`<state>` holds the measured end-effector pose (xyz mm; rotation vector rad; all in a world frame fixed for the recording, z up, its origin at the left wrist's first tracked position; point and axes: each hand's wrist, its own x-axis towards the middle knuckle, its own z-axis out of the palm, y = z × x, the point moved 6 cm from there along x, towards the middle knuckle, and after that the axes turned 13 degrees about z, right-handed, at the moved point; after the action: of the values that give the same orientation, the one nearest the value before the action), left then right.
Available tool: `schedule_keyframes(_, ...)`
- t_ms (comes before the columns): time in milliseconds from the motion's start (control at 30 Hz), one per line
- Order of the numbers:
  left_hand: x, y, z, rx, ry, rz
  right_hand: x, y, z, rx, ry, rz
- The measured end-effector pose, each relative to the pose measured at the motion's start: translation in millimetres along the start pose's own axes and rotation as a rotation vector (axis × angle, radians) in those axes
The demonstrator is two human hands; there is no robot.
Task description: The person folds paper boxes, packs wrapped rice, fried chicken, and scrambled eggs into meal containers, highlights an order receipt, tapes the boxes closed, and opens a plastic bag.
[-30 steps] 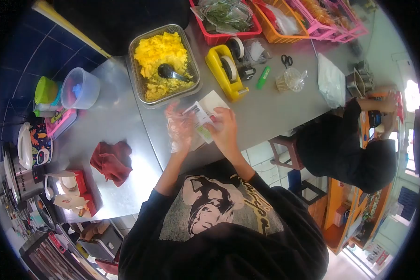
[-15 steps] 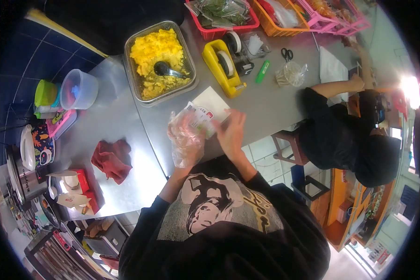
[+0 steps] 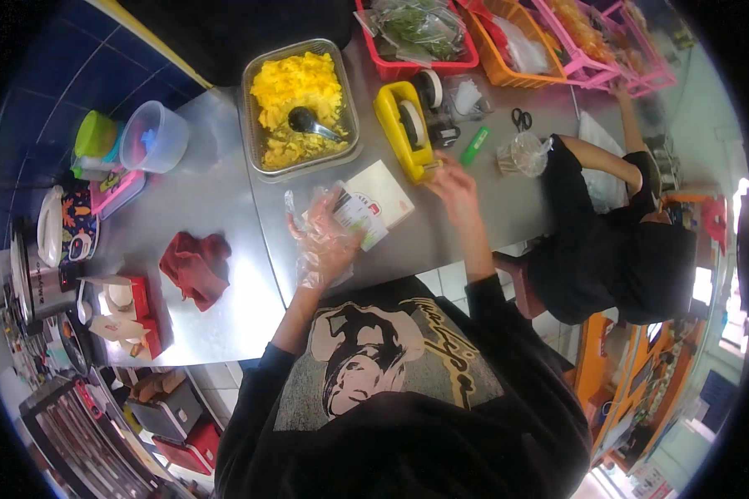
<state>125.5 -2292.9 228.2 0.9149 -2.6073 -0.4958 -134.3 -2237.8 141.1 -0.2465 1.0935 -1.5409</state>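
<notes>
My left hand (image 3: 326,241), in a clear plastic glove, holds a printed label card (image 3: 358,218) between thumb and fingers. Under the card's far side lies a white square pad or box (image 3: 389,190) with a small red mark. My right hand (image 3: 454,190) is bare and reaches to the cutter end of a yellow tape dispenser (image 3: 401,133), its fingertips pinched at the tape's end. The clear tape itself is hard to see there. Behind my left hand stands a metal tray (image 3: 251,158) of yellow mashed food (image 3: 295,79) with a black scoop (image 3: 304,121).
A green cutter (image 3: 474,145), scissors (image 3: 521,119) and a tied clear bag (image 3: 522,155) lie to the right. Red (image 3: 383,65) and orange (image 3: 499,75) baskets line the back. A red cloth (image 3: 195,270) lies left. A co-worker in black (image 3: 616,249) sits at right.
My right hand has left the label card and moved right and forward to the tape dispenser. The left hand keeps the card, and more of the white pad shows. The view has shifted slightly.
</notes>
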Motion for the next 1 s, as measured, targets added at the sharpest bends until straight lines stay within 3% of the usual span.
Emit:
schedule_keyframes(67,2,-4,4,0.008,-0.009,-0.043,-11,3,-8,-0.529,0.334,-0.319)
schedule_keyframes(100,2,-4,5,0.01,-0.015,-0.075,-12,2,-7,-0.531,0.327,-0.313)
schedule_keyframes(167,3,-6,5,0.009,-0.045,-0.125,-25,-23,13,-1.037,0.537,-0.657)
schedule_keyframes(200,4,-8,5,0.002,-0.081,-0.165,-32,-19,10,-1.033,0.533,-0.662)
schedule_keyframes(267,4,-12,9,0.02,-0.068,-0.149,-28,2,-28,-0.671,0.633,-0.118)
schedule_keyframes(300,3,-12,10,0.031,-0.077,-0.138,-29,-14,-6,-0.679,0.622,-0.12)
schedule_keyframes(367,1,-13,8,0.001,-0.071,-0.126,-40,-31,72,-1.086,0.12,-0.231)
schedule_keyframes(433,0,-12,9,-0.029,-0.053,-0.095,-22,-12,128,-1.372,-0.213,-0.044)
schedule_keyframes(533,-8,-19,19,0.008,0.046,-0.014,9,13,163,-1.621,-0.28,-0.2)
schedule_keyframes(600,-11,-19,15,-0.059,0.112,0.031,26,14,159,-1.862,-0.056,-0.086)
schedule_keyframes(633,-14,-19,16,-0.06,0.112,0.025,28,11,157,-1.865,-0.062,-0.084)
schedule_keyframes(667,-11,-8,12,0.069,0.011,0.058,31,3,144,-1.795,0.008,-0.012)
schedule_keyframes(733,-8,-2,7,0.198,-0.076,0.086,19,-33,133,-1.739,0.225,-0.085)
schedule_keyframes(767,-11,-3,7,0.223,-0.078,0.04,0,-57,131,-1.745,0.368,-0.22)
schedule_keyframes(833,-12,-2,4,0.239,-0.082,-0.007,-16,-82,81,-1.381,0.648,-0.415)
schedule_keyframes(867,-14,-5,1,0.189,-0.116,-0.094,-12,-79,55,-1.383,0.651,-0.41)
schedule_keyframes(933,-18,-12,2,0.135,-0.162,-0.218,4,-55,-3,-1.008,0.586,-0.018)
schedule_keyframes(967,-16,-13,2,0.136,-0.165,-0.212,5,-56,0,-1.004,0.592,-0.018)
schedule_keyframes(1000,-16,-15,-1,0.109,-0.148,-0.243,7,-46,7,-0.757,0.494,0.156)
